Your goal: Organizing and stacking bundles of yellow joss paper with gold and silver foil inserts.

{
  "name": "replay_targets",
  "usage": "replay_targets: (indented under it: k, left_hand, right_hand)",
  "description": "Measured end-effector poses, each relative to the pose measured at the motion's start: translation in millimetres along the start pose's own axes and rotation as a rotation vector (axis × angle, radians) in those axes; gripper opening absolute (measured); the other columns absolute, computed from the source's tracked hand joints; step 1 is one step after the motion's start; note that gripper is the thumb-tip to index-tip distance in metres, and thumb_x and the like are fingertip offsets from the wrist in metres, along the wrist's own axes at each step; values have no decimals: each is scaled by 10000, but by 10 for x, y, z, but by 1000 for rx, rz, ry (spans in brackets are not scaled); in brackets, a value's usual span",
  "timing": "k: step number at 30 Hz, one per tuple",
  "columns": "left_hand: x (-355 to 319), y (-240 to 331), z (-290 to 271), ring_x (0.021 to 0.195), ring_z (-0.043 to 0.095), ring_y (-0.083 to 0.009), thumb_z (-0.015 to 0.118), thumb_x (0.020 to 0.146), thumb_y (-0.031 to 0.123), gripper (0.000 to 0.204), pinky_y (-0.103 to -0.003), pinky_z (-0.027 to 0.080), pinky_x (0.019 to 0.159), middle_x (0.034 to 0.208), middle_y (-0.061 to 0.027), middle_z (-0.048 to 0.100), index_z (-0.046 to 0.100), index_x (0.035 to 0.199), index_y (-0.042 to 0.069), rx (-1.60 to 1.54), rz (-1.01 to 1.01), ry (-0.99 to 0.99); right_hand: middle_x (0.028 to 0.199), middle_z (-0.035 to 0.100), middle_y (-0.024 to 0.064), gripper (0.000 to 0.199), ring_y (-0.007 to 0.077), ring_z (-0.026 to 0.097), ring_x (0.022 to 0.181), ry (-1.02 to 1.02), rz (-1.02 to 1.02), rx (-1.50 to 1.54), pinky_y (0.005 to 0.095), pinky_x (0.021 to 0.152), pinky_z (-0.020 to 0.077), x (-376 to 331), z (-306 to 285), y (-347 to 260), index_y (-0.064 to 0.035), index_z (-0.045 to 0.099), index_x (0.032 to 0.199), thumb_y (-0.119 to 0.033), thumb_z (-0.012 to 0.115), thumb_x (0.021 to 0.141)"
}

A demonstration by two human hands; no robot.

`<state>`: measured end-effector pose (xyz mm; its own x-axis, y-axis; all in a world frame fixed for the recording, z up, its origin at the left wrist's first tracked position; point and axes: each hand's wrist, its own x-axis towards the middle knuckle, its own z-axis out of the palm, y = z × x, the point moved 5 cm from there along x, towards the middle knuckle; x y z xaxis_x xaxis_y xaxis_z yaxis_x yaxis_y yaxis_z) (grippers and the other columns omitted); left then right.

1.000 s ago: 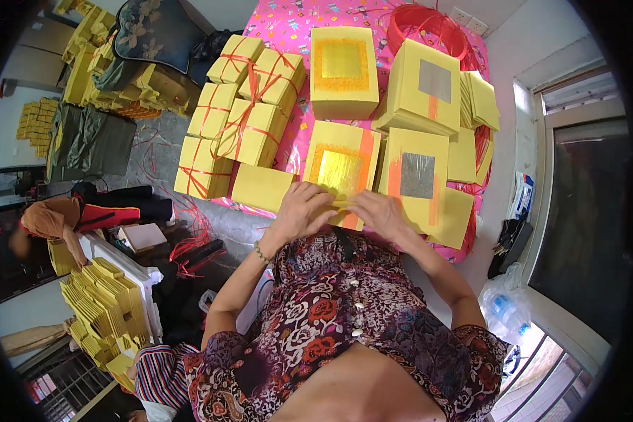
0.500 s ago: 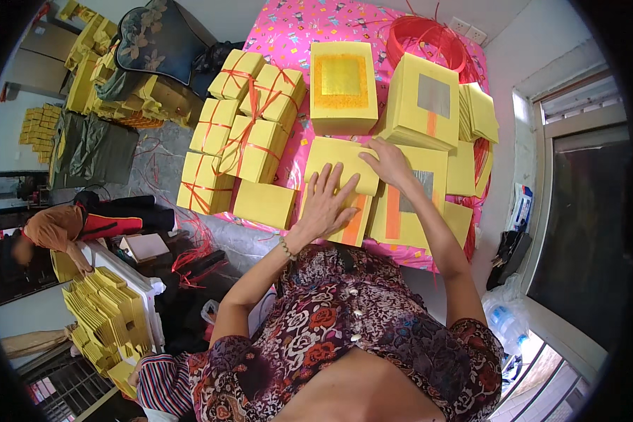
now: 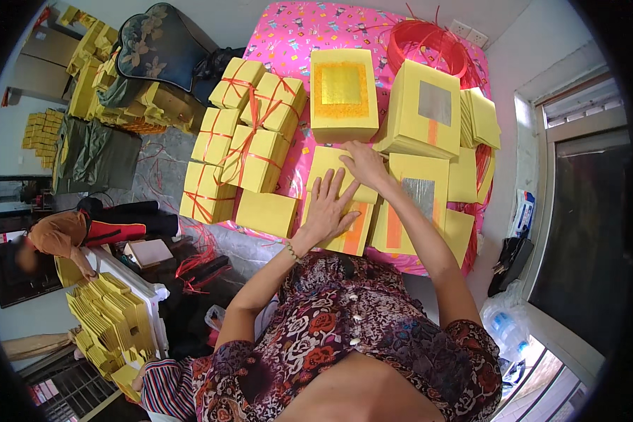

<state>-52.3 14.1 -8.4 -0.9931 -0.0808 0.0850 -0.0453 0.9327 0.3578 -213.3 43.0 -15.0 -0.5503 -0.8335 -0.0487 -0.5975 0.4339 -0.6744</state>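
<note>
A folded sheet of yellow paper (image 3: pixel 322 162) lies on top of a low paper stack with an orange strip (image 3: pixel 355 231), just in front of me. My left hand (image 3: pixel 327 209) rests on both, its fingers spread and flat. My right hand (image 3: pixel 366 167) lies across the upper right part of the fold, fingers stretched toward its far edge, the thumb apart. Past the fold stands a tall stack with a gold square (image 3: pixel 341 88). To the right are a thick stack with a silver square (image 3: pixel 435 102) and a lower silver-square stack (image 3: pixel 394 228).
Yellow bundles tied with red strapping (image 3: pixel 250 158) stand in rows at left, beside a plain block (image 3: pixel 266 213). A pink patterned cloth (image 3: pixel 281 32) covers the table. Coiled red strapping (image 3: pixel 429 46) sits at the back. Another person (image 3: pixel 56 235) bends over more yellow paper (image 3: pixel 116 320) at left.
My right hand has slid left along the fold, toward its far edge. The left hand stays nearly in place on the paper. The whole view has shifted slightly.
</note>
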Motion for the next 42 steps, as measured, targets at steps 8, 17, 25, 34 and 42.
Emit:
replay_targets:
  k: [8, 17, 25, 34, 42]
  left_hand:
    - [-56, -34, -72, 1448, 203, -464, 669, 850, 505, 798, -605, 136, 1174, 1528, -253, 300, 406, 1480, 91, -159, -9, 119]
    - [-156, 38, -63, 1450, 215, -460, 641, 862, 504, 747, -603, 159, 1178, 1543, -245, 301, 434, 1479, 136, -68, 10, 38]
    - [-171, 19, -57, 1458, 198, -463, 633, 865, 509, 732, -610, 151, 1177, 1571, -248, 264, 443, 1482, 164, -64, 9, -11]
    - [-190, 3, -49, 1457, 206, -456, 630, 857, 545, 774, -596, 167, 1179, 1547, -259, 293, 417, 1503, 175, -47, 20, -33]
    - [-187, -19, -79, 1453, 229, -451, 610, 862, 567, 793, -581, 180, 1182, 1543, -243, 314, 391, 1523, 186, -36, 58, -39]
  right_hand:
    - [1056, 625, 178, 269, 376, 601, 1044, 57, -32, -15, 473, 894, 487, -29, 18, -49, -13, 611, 1111, -189, 641, 910]
    - [1017, 577, 142, 256, 336, 567, 1021, 155, -91, -136, 464, 882, 475, -57, 85, -77, -27, 614, 1085, -158, 668, 871]
    - [1019, 572, 145, 266, 340, 567, 1008, 172, -107, -146, 469, 864, 475, -64, 101, -87, -25, 603, 1082, -153, 680, 861]
    - [1034, 586, 143, 298, 338, 573, 1010, 210, -158, -141, 456, 871, 476, -93, 95, -99, -31, 609, 1133, -149, 678, 868]
    - [1023, 582, 138, 299, 326, 577, 1006, 225, -158, -122, 455, 861, 477, -98, 76, -104, -31, 616, 1132, -146, 683, 864]
